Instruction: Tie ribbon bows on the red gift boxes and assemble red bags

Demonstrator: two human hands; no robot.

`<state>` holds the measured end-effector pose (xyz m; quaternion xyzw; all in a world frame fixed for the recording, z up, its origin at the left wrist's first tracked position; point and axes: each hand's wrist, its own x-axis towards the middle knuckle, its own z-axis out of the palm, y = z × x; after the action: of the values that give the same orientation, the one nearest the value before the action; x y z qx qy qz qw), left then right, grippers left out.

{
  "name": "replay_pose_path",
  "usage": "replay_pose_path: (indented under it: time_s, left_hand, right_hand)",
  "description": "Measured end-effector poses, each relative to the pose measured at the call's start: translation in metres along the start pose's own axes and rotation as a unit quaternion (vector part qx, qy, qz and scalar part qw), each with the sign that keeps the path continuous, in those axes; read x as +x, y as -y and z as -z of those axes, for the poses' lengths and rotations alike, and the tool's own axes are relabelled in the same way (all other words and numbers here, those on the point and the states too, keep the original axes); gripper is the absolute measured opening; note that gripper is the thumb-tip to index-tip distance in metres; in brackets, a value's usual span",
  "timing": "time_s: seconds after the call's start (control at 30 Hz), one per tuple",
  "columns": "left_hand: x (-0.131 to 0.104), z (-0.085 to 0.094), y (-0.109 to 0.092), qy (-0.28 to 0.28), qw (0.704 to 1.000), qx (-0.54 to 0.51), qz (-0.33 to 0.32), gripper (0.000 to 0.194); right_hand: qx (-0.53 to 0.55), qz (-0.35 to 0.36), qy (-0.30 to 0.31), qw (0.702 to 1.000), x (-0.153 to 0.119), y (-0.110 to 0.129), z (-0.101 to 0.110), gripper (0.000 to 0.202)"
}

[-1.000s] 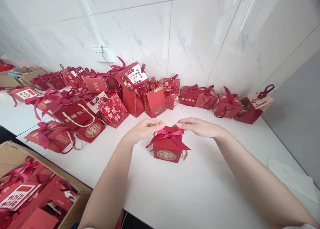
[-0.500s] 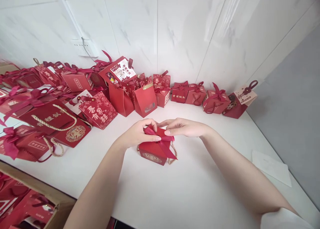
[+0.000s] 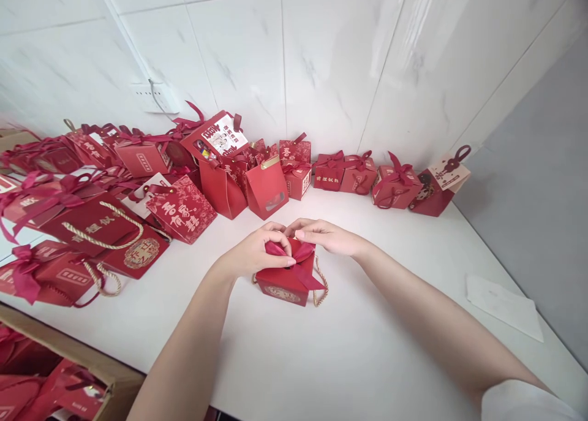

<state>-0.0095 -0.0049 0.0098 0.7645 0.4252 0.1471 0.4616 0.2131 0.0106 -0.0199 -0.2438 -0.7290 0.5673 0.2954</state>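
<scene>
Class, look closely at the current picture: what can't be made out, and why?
All in the head view:
- Part of the shiny crimson ribbon bow: covered by the bare left hand.
- Some fingertips of the bare right hand: behind the left hand or bow.
- Inside the small red cardboard box: hidden by its opaque walls.
- Rest of the brown cardboard carton: cut off by the left and bottom edges.

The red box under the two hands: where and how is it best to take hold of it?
Probably by the gold cord handle, from the right: its loop hangs out beside the red box there, while the left hand and right hand crowd the top, near the ribbon.
</scene>
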Motion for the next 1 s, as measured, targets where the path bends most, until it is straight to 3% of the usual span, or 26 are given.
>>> replay_pose_path:
  time_s: [0.13, 0.67, 0.87, 1.0]
  left_hand:
    - [0.0, 0.001, -0.002, 0.007, 1.0, 0.017, -0.011, 0.023]
    - [0.003, 0.0, 0.0, 0.014, 0.997, 0.055, -0.044, 0.018]
    - [0.0, -0.004, -0.003, 0.009, 0.998, 0.052, -0.042, 0.02]
    - [-0.002, -0.004, -0.003, 0.024, 0.998, -0.031, -0.048, 0.024]
  right_hand:
    - [0.024, 0.004, -0.031, 0.999, 0.004, -0.007, -0.006, 0.037]
    - [0.052, 0.023, -0.046, 0.997, 0.004, -0.01, -0.01, 0.035]
    - [0.133, 0.063, -0.057, 0.987, 0.008, -0.024, -0.022, 0.03]
    - [0.22, 0.071, -0.077, 0.97, 0.004, -0.029, -0.028, 0.028]
